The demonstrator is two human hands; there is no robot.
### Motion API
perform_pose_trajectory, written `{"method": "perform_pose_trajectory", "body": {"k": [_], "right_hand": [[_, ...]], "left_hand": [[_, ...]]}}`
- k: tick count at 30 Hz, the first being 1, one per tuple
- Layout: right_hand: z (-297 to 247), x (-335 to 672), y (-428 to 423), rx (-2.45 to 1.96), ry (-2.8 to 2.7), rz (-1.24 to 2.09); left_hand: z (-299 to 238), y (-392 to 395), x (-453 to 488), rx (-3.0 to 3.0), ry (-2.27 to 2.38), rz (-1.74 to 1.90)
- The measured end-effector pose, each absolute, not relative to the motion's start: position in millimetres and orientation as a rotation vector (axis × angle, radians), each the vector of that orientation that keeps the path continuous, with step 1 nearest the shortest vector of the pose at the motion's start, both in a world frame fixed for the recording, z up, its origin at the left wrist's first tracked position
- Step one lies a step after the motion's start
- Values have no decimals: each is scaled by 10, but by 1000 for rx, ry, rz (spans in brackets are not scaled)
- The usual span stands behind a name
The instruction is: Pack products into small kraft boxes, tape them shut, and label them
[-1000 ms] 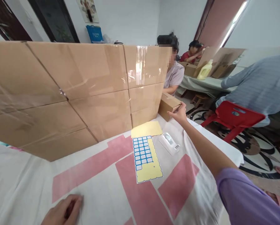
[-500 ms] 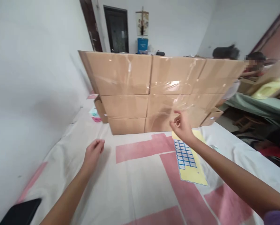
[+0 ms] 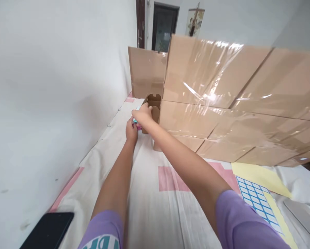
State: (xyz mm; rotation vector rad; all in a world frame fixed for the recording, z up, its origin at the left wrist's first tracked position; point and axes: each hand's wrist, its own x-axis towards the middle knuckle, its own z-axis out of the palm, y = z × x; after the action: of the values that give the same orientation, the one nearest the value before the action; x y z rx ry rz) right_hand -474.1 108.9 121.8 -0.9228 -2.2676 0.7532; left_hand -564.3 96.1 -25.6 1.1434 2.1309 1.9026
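Observation:
Both my hands are stretched far forward beside a small open cardboard box [image 3: 156,102]. My left hand [image 3: 131,130] is curled against the left side of a small white, teal and pink packet [image 3: 139,127], which is mostly covered by fingers. Over the packet's top lies my right hand [image 3: 143,113], its fingers bent round it near the box's rim. What kind of packet it is, I cannot make out. To the right of the hands stands a wall of taped cardboard boxes [image 3: 196,119].
A sheet of blue-edged labels [image 3: 260,202] on yellow backing lies at right on the white and pink cloth [image 3: 155,214]. A black phone [image 3: 49,230] rests at lower left, near the white wall [image 3: 40,103]. A cardboard panel [image 3: 147,71] stands behind the open box.
The view has turned left. My right hand has crossed from near the label sheet to the packet, and my left hand has reached forward to it too.

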Motion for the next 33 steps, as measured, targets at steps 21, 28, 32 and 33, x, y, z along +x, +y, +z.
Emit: {"method": "perform_pose_trajectory", "body": {"k": [21,28,32,33], "right_hand": [[1523,-4086,86,-442,-2315,603],[1724,-2828,-799,-184,-2293,839],[1708,-1808,-990,-234,-2225,880],[1704,-1543,-1018,-261,-2206,881]], "left_hand": [[82,-1012,-5243,1270,2421,1805],[320,-2737,-3865,1196,2574,1697],[236,-3208,-3103,1004,2508,1831],[215,-3280,-2960,927,2471,1899]]}}
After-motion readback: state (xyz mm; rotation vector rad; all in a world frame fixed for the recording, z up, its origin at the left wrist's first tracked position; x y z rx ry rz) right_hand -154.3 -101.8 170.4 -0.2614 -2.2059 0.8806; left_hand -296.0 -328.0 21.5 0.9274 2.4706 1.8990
